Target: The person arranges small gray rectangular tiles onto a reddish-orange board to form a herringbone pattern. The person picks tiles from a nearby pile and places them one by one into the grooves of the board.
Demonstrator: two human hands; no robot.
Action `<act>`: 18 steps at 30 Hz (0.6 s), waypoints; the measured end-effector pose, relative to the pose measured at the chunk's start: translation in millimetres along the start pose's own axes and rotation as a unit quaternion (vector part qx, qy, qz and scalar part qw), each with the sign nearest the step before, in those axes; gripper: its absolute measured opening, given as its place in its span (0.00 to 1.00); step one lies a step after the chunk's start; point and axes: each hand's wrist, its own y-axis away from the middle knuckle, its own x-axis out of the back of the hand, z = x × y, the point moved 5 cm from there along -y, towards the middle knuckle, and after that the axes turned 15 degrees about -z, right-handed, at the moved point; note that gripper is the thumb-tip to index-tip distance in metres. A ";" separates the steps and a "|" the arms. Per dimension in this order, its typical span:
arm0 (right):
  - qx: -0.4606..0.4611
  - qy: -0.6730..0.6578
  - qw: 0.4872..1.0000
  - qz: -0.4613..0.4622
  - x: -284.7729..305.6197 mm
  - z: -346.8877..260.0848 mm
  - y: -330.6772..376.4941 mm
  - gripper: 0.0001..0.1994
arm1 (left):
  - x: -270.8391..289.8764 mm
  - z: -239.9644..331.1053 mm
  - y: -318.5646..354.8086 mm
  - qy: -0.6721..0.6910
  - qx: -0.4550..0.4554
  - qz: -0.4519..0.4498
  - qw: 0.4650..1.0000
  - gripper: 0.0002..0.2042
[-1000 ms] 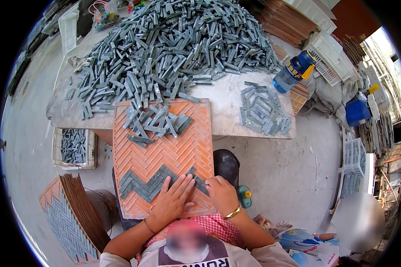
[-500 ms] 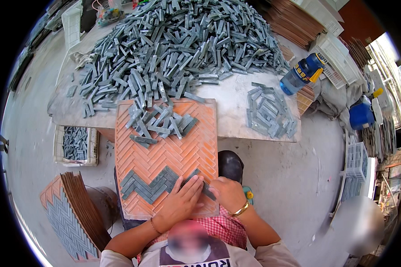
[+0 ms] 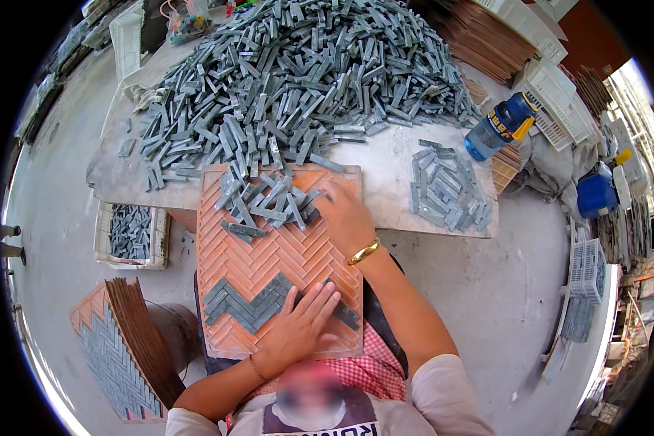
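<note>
An orange herringbone-grooved board [image 3: 269, 251] rests across my lap and against the table edge. Grey stone strips [image 3: 247, 305] fill a zigzag band in its lower grooves. My left hand [image 3: 303, 323] lies flat over the right part of that band, fingers stretched out, hiding some strips. Farther up the board, my right hand [image 3: 347, 218] has its bent fingertips closed on a strip at the right edge of a small loose heap of strips [image 3: 265, 202]. The exact grip is partly hidden by the hand. A gold bangle [image 3: 363, 252] circles my right wrist.
A large mound of grey strips [image 3: 305, 73] covers the table [image 3: 385, 156]. To its right lie a flat patch of strips [image 3: 447, 189] and a blue bottle [image 3: 498, 127]. A white crate [image 3: 160, 247] of strips and stacked boards [image 3: 138, 341] stand at left.
My right hand has moved up from the band's right end to the loose heap on the board. My left hand stays on the band. The whole view has shifted slightly.
</note>
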 end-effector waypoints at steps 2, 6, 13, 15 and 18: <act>0.068 0.006 0.998 -0.005 1.9 0.7 2.3 0.05 | -1.1 -11.1 13.1 0.010 0.062 0.028 0.998 0.36; 0.159 0.023 0.987 -0.005 1.1 2.6 4.3 0.05 | -8.1 -14.8 33.7 -0.012 0.068 0.007 0.998 0.36; 0.099 0.052 0.994 0.019 2.0 5.4 0.7 0.07 | -8.3 -7.6 30.8 -0.007 0.054 -0.014 0.998 0.38; 0.075 0.033 0.995 0.050 4.1 7.7 1.2 0.07 | -7.0 -7.0 30.9 -0.007 0.055 0.000 0.998 0.38; 0.074 0.034 0.997 0.004 1.9 10.5 3.8 0.10 | -12.0 -7.8 31.0 0.005 0.040 0.002 0.999 0.38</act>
